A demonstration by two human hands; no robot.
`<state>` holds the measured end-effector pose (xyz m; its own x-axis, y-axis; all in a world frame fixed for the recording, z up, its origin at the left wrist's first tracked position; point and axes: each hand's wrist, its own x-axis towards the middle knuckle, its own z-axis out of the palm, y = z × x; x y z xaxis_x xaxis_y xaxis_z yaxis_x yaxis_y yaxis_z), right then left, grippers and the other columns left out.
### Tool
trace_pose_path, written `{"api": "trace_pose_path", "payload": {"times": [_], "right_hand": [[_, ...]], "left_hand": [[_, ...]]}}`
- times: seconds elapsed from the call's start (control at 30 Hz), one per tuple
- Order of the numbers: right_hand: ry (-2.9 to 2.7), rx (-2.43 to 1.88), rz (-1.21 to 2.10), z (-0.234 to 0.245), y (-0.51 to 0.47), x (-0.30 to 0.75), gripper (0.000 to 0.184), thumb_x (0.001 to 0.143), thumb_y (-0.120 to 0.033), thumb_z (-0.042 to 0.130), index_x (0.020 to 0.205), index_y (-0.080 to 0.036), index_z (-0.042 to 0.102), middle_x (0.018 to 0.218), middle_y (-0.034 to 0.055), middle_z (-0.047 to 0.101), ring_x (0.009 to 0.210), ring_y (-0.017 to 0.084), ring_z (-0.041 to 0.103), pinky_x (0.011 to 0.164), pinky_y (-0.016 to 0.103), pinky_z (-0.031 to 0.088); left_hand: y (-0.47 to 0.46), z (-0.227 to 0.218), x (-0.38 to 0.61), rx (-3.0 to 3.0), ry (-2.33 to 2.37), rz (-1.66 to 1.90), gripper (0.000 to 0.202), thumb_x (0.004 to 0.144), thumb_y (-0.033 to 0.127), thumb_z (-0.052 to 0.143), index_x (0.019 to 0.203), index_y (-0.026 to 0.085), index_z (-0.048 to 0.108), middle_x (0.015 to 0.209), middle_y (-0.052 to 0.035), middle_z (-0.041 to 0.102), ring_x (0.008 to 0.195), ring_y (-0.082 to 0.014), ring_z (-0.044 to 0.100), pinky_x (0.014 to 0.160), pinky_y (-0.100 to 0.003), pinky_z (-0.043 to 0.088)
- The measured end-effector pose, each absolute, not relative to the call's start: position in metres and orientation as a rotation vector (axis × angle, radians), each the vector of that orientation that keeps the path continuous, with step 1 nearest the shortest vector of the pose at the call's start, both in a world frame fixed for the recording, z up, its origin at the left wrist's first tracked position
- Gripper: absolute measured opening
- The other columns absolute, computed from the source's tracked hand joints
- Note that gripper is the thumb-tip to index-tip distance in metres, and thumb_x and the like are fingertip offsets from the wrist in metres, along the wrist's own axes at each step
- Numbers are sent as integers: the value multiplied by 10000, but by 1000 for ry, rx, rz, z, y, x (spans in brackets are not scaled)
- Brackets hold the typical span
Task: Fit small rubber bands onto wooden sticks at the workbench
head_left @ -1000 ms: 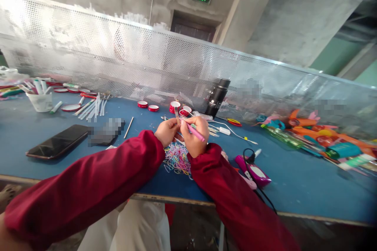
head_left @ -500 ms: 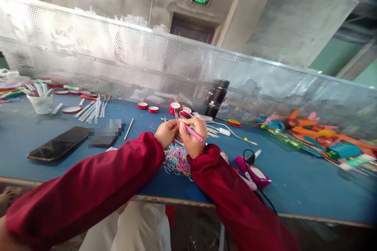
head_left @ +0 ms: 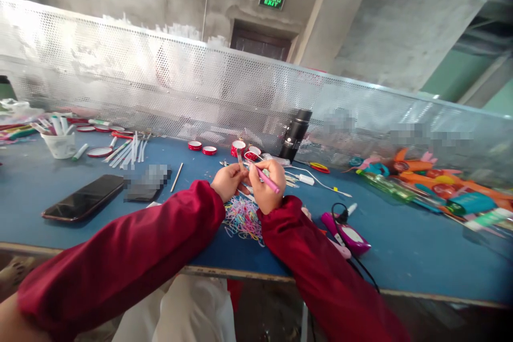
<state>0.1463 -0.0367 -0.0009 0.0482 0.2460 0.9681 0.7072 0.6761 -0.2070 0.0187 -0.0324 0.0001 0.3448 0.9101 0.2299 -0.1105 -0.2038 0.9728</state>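
Both my arms in dark red sleeves reach over the blue table. My left hand is closed and pinches a thin grey stick that points upward. My right hand is closed around a pink pen-like tool, its tip meeting the stick near my left fingers. Just below both hands lies a heap of small coloured rubber bands.
A black phone lies at left, a white cup of pens beyond it. Red lids, a black flask, a purple device with a black cable and colourful packaged toys are around. A perforated metal screen backs the table.
The hands stay together on the stick and pink tool; only the view has shifted slightly.
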Motion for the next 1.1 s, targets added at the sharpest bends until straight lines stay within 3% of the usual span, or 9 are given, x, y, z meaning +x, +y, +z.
{"api": "trace_pose_path", "payload": {"times": [0.13, 0.2, 0.4, 0.7, 1.1], "right_hand": [[-1601, -902, -235, -2, -30, 149, 167, 925, -297, 481, 1018, -214, 592, 834, 28, 699, 831, 184, 643, 801, 359, 461], [-1601, -937, -181, -3, -28, 150, 187, 934, -308, 461, 1040, -222, 590, 830, 22, 707, 822, 184, 653, 799, 359, 469], [-1615, -879, -91, -2, -31, 148, 220, 841, -335, 605, 1035, -237, 572, 849, 18, 704, 860, 211, 663, 812, 367, 490], [-1585, -865, -63, -8, -26, 148, 244, 816, -346, 630, 1022, -236, 560, 860, 22, 706, 833, 214, 666, 849, 409, 494], [-1607, -831, -84, -9, -25, 150, 265, 790, -311, 658, 1018, -240, 544, 852, 18, 698, 847, 216, 659, 838, 411, 509]], "left_hand": [[-26, -3, 17, 1480, 772, 1148, 92, 899, 217, 458, 874, 154, 520, 687, -3, 655, 433, -57, 562, 364, -152, 294], [-24, -3, 15, 1503, 779, 1164, 102, 897, 214, 465, 862, 146, 531, 679, -9, 655, 440, -55, 554, 378, -154, 306], [-19, 1, 8, 1532, 800, 1182, 173, 900, 268, 483, 812, 136, 553, 691, -12, 656, 459, -50, 552, 396, -156, 306], [-16, -5, 7, 1476, 706, 1141, 175, 920, 299, 437, 860, 155, 516, 613, 26, 579, 412, -61, 514, 369, -162, 295], [-22, 0, 12, 1439, 706, 1017, 113, 893, 146, 458, 790, 133, 503, 640, 14, 596, 436, -53, 551, 388, -148, 320]]}}
